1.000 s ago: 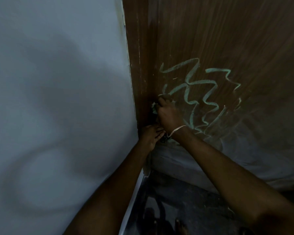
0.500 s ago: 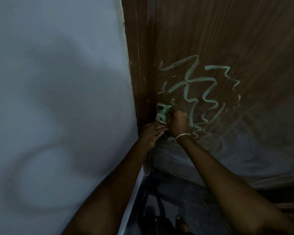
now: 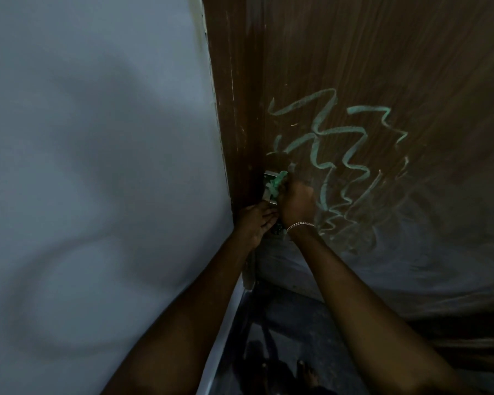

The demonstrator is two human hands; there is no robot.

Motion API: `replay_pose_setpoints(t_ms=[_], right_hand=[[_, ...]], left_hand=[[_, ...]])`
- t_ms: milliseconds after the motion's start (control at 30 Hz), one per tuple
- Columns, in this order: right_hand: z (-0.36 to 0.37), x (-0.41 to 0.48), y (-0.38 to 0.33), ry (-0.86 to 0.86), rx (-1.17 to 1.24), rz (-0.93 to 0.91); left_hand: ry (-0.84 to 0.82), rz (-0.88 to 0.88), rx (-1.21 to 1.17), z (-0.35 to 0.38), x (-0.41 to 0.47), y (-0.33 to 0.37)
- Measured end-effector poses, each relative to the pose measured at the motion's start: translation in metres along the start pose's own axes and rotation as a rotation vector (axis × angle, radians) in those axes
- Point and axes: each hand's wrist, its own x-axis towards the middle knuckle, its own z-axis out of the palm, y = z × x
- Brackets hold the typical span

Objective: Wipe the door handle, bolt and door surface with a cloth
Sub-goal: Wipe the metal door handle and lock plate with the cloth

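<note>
Found green cloth (image 3: 277, 183) bunched small and pinched in the fingers of right hand (image 3: 295, 201), pressed onto a pale metal fitting (image 3: 268, 187) at the left edge of the door (image 3: 382, 67); cannot tell in this dim light whether bolt or handle plate.

Judged the tight bunch deliberate: a small wad for working round hardware, not a flat spread as for a panel.

Noted left hand (image 3: 255, 222) just below, against the door edge, fingers fairly straight and reaching toward a dark part (image 3: 277, 230) under the right wrist; cannot tell whether gripping it or only resting there; probably placed to steady the door against the rubbing.

Marked pale green scribbles (image 3: 340, 143) across the wood to the right of the fitting, untouched by the cloth at this moment; greyish smears lower down; judged hardware in hand now, most of the door surface yet to be wiped.

Counted: two hands; one cloth; one pale fitting, one dark part beneath; one bracelet (image 3: 300, 224) on the right wrist; one door; one pale wall (image 3: 97, 138) to the left; several zigzag strokes, too tangled for a firm count; a few toes (image 3: 305, 372) on the dark floor (image 3: 291, 317).
</note>
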Motion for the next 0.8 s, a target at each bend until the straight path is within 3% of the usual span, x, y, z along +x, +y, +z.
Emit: replay_pose_setpoints(t_ms=[167, 400, 567, 800], right_hand=[[0.001, 0.003, 0.001, -0.031, -0.05, 0.032], [-0.007, 0.0, 0.009, 0.043, -0.048, -0.333], [-0.008, 0.016, 0.0, 0.048, -0.246, -0.648], [-0.008, 0.03, -0.012, -0.118, -0.578, -0.885]], left_hand=[[-0.005, 0.009, 0.003, 0.001, -0.001, 0.0], [0.009, -0.001, -0.024, -0.002, 0.001, -0.001], [0.0, -0.001, -0.023, -0.002, 0.0, 0.0], [-0.007, 0.016, -0.007, 0.0, -0.002, 0.0]])
